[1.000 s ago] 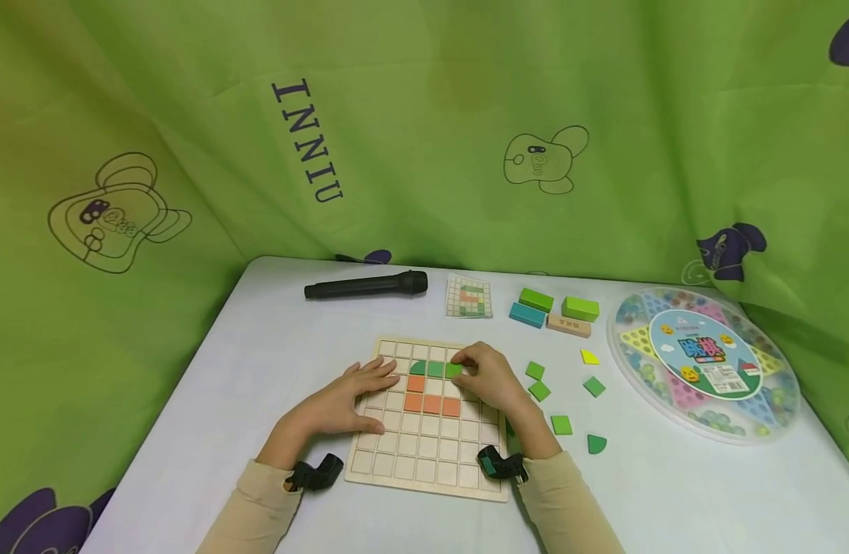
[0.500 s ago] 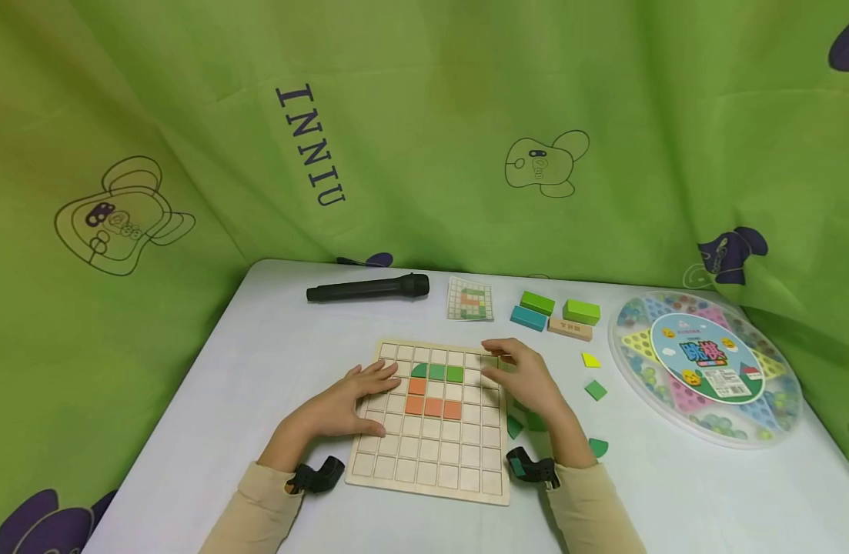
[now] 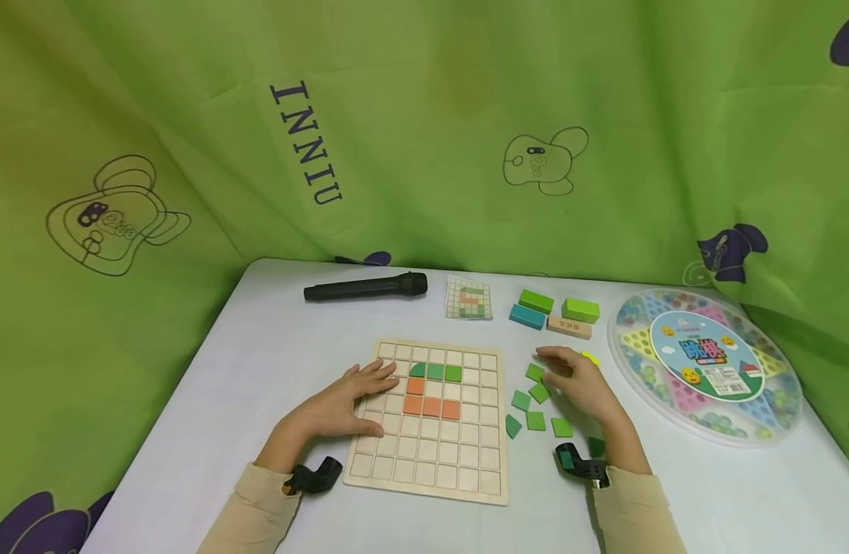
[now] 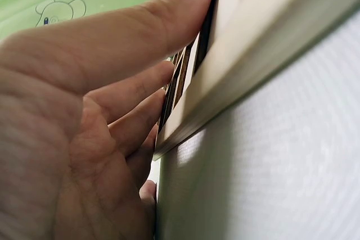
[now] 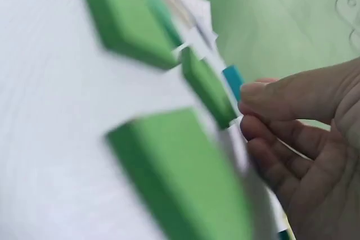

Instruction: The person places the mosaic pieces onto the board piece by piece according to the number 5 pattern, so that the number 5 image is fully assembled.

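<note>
On the table, left hand [image 3: 348,404] flat on grid board [image 3: 429,454], right hand [image 3: 578,381] relaxed, fingertips at green tile [image 3: 535,372] lying diamond-wise.

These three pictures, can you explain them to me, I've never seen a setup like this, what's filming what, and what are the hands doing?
No machine here: a person works with bare hands, wearing one camera on the head and one on each wrist. The wide picture is the head view, looking down at a white table. The left hand rests flat on a wooden grid board that holds green and orange tiles; the left wrist picture shows those fingers against the board's edge. The right hand reaches among loose green tiles beside the board. Its blurred wrist picture shows the fingertips right by one tile, but not a clear grip. Farther back lie a black microphone, a pattern card, coloured blocks and a round marble game.
</note>
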Action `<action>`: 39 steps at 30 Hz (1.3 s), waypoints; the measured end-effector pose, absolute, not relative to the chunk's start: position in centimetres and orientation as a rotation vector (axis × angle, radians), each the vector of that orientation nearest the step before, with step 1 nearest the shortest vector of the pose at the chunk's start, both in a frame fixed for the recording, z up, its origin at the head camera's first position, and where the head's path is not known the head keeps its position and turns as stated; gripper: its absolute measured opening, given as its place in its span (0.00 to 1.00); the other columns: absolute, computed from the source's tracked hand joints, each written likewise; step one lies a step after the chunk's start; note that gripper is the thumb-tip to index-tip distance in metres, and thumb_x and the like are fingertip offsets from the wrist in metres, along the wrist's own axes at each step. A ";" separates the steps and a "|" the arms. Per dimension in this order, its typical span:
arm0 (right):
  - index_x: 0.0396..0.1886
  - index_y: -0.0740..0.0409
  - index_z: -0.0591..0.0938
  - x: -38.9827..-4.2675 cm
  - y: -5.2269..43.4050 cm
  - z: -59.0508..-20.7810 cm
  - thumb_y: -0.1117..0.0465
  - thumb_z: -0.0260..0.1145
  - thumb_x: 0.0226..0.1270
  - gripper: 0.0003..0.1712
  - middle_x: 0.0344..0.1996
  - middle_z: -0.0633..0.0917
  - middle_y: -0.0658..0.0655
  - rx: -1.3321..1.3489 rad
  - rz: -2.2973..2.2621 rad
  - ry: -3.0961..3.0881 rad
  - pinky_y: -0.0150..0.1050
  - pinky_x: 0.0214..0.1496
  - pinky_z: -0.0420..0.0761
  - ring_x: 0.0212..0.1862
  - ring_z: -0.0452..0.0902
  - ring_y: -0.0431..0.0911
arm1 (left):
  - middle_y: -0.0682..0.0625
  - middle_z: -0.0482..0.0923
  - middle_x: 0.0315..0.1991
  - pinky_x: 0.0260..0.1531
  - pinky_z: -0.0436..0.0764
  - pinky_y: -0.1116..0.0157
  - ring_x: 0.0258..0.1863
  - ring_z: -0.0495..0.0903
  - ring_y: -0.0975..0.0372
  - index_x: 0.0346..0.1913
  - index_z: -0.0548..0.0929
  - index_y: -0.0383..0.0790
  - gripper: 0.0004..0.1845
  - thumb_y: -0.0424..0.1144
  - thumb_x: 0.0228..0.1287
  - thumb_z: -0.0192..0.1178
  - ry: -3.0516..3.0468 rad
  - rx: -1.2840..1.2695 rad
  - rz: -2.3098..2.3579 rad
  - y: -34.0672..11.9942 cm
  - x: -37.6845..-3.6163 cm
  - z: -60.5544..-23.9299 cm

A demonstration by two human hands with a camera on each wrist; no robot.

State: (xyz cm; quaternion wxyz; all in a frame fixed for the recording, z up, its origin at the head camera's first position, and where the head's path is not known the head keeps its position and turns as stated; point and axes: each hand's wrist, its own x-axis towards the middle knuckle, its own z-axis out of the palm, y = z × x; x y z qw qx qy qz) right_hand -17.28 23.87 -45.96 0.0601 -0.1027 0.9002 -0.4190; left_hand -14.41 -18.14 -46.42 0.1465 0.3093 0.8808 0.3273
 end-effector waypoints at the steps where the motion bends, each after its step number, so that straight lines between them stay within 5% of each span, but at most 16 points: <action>1: 0.62 0.63 0.73 -17.3 24.0 -46.1 0.68 0.61 0.65 0.25 0.60 0.75 0.65 -0.320 -1.269 2.708 0.55 0.62 0.72 0.61 0.71 0.60 | 0.50 0.53 0.74 0.72 0.41 0.45 0.75 0.45 0.51 0.69 0.66 0.42 0.45 0.55 0.49 0.70 2.537 0.890 0.942 -18.1 -14.4 -46.4; 13: 0.58 0.58 0.78 -17.5 24.0 -47.1 0.73 0.56 0.66 0.21 0.60 0.71 0.61 -0.532 -1.210 2.680 0.62 0.64 0.65 0.64 0.63 0.60 | 0.50 0.54 0.74 0.72 0.42 0.45 0.75 0.46 0.51 0.69 0.66 0.41 0.44 0.54 0.49 0.69 2.544 0.892 0.927 -18.2 -14.4 -46.5; 20: 0.50 0.60 0.80 -17.5 24.1 -47.2 0.72 0.61 0.63 0.16 0.54 0.74 0.60 -0.474 -1.186 2.751 0.57 0.64 0.69 0.60 0.69 0.57 | 0.49 0.54 0.74 0.72 0.43 0.44 0.75 0.47 0.51 0.69 0.67 0.41 0.44 0.55 0.50 0.69 2.547 0.911 0.937 -18.2 -14.4 -46.5; 27: 0.52 0.60 0.79 -17.4 23.4 -46.9 0.64 0.65 0.63 0.17 0.46 0.81 0.59 -0.271 -1.180 2.818 0.50 0.53 0.78 0.49 0.78 0.53 | 0.48 0.55 0.74 0.72 0.43 0.44 0.75 0.47 0.50 0.69 0.67 0.40 0.44 0.55 0.49 0.69 2.555 0.920 0.941 -18.3 -14.3 -46.7; 39: 0.52 0.58 0.80 -16.6 18.4 -45.5 0.62 0.65 0.63 0.17 0.47 0.83 0.56 -0.489 -1.265 2.690 0.45 0.51 0.81 0.49 0.79 0.52 | 0.49 0.55 0.74 0.72 0.42 0.45 0.75 0.46 0.51 0.69 0.67 0.40 0.44 0.53 0.49 0.70 2.543 0.893 0.938 -18.1 -14.2 -46.1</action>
